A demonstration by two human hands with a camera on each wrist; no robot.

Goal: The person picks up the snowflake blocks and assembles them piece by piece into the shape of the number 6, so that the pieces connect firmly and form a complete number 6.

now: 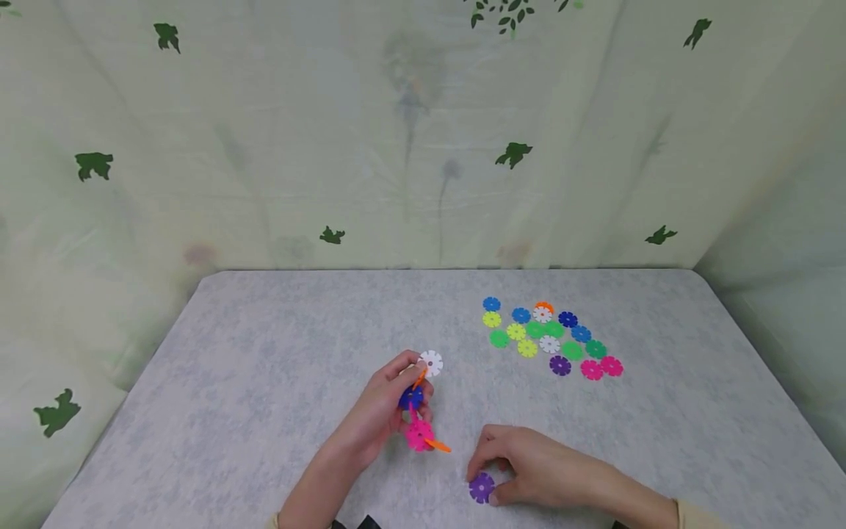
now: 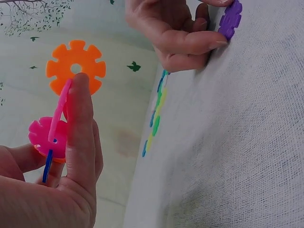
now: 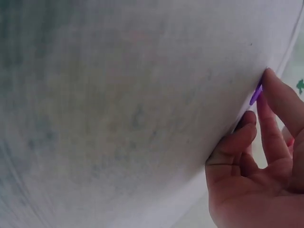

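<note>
My left hand [image 1: 390, 400] holds a joined cluster of notched plastic discs above the table. In it are a dark blue disc [image 1: 410, 397], a pink disc [image 1: 419, 435] and an orange disc [image 2: 76, 68]. By the left fingertips shows a white disc [image 1: 432, 363]; whether it belongs to the cluster cannot be told. Lower right, my right hand [image 1: 529, 466] pinches a purple disc [image 1: 482, 487] between thumb and fingers, at the table surface. The right wrist view shows only a sliver of that purple disc [image 3: 255, 95].
Loose notched discs lie spread at the back right of the grey table [image 1: 264, 353], among them a pink disc [image 1: 612, 366], a dark purple disc [image 1: 560, 365] and a yellow disc [image 1: 491, 319]. A printed curtain [image 1: 277, 147] hangs behind and at both sides.
</note>
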